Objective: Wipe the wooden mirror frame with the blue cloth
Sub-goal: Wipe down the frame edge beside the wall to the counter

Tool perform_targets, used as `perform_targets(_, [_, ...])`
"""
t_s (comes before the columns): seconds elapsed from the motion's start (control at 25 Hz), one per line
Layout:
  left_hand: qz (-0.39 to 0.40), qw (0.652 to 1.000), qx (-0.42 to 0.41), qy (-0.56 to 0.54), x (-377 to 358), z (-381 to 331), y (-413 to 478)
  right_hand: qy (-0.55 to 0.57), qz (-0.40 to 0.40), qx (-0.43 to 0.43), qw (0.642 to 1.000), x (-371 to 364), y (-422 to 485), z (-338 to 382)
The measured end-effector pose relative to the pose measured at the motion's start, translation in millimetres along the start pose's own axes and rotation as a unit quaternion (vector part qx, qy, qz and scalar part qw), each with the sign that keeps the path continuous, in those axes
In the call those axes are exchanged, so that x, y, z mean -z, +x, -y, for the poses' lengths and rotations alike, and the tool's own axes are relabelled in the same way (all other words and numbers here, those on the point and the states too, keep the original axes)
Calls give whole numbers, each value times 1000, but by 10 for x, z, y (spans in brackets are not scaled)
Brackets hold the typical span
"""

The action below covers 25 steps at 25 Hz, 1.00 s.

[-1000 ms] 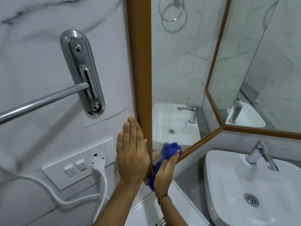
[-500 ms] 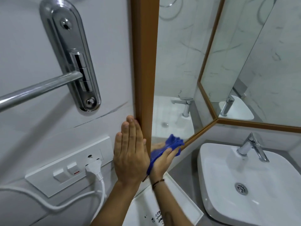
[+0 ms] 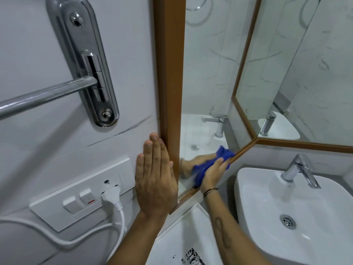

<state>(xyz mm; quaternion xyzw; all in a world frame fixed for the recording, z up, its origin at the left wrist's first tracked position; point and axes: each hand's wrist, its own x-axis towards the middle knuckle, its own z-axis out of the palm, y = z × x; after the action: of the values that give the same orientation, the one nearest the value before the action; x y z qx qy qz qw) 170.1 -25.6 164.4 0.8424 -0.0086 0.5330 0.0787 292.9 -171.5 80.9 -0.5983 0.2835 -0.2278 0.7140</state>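
The wooden mirror frame (image 3: 170, 73) runs up the wall as a brown vertical strip, and its lower edge slants up to the right. My left hand (image 3: 154, 180) lies flat on the wall, fingers together, with its edge against the frame's outer side. My right hand (image 3: 214, 172) grips the blue cloth (image 3: 212, 163) and presses it on the lower frame edge and the glass beside it. The mirror reflects that hand and the cloth.
A chrome towel bar with its bracket (image 3: 86, 60) sticks out of the wall at the left. Below it sit a white switch plate (image 3: 57, 205) and a white plug with cable (image 3: 114, 196). A white basin (image 3: 286, 217) with a chrome tap (image 3: 299, 171) stands at the right.
My right hand has slid the cloth up and to the right along the lower frame edge. The left hand stays flat on the wall. The camera has moved closer.
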Motion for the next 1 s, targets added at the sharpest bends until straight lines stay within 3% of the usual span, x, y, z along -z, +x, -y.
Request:
perform_targets(0.12, [4,1000,-4,9,3,-12,-11,37,16,-4,999,42,186,25])
perform_targets(0.4, [-2,1000,-13,18,-44,39,-20,81,93,70,990,-5,-1288,-672])
perform_targets(0.52, [11,999,-25,20,-14,76,-47,55,167,120,977,77,-1490,-897])
perform_targets(0.6, [18,999,-39,25,3,82,-44,-30,209,184,960,175,-1401,-989])
perform_targets(0.68, [19,999,-41,20,-2,74,-45,-106,236,302,918,252,-1119,-955])
perform_targets(0.8, [18,998,-48,42,9,86,-24,-101,246,540,799,118,-749,-470])
perform_targets(0.88, [19,998,-44,51,47,85,-7,-89,226,626,741,-84,-594,108])
perform_targets(1.0, [24,999,-28,33,87,55,24,-86,168,674,715,-342,-443,846])
